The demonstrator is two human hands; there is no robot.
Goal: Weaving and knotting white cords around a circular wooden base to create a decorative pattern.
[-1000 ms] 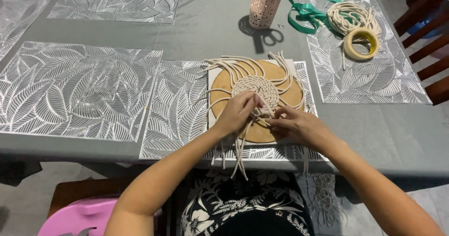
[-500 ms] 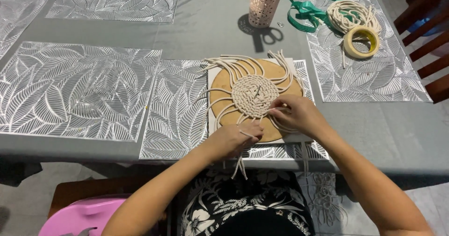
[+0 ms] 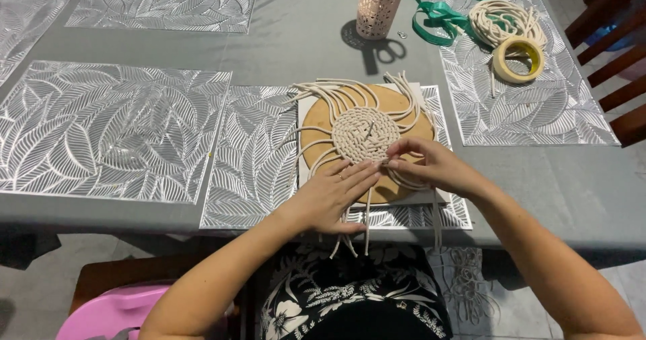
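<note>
Left hand (image 3: pixel 333 198) moved back up, fingers flat on cords (image 3: pixel 367 205) at the woven disc (image 3: pixel 367 134) edge on the cork board (image 3: pixel 323 118). Right hand (image 3: pixel 431 166) pinches one cord, probably (partly hidden). Soft, light, limp; grip near knots.

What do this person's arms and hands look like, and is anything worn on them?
Both arms are bare from the elbows down, with no sleeves, gloves or watch in view. The left hand seems to carry a thin ring on one finger; the right hand shows no jewellery. Below them lies dark clothing with a white flower print.
</note>
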